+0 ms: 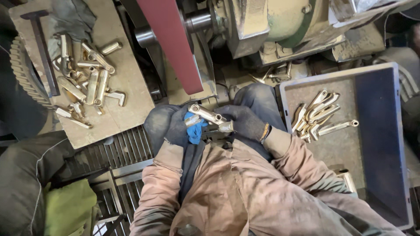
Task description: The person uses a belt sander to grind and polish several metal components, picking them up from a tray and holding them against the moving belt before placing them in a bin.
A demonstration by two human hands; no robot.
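Both gloved hands, left hand [177, 126] and right hand [245, 122], grip brass handle [209, 115] below sanding belt [170, 43]. Step: polishing. Next likely needs steady press on belt.

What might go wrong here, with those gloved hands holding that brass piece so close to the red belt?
1. The left hand and right hand hold a brass fitting just below the red sanding belt; a glove could perhaps catch on it.
2. A blue cloth scrap hangs by the fitting and might snag.
3. The loose brass parts heaped on the board lie near its edge and could roll off.
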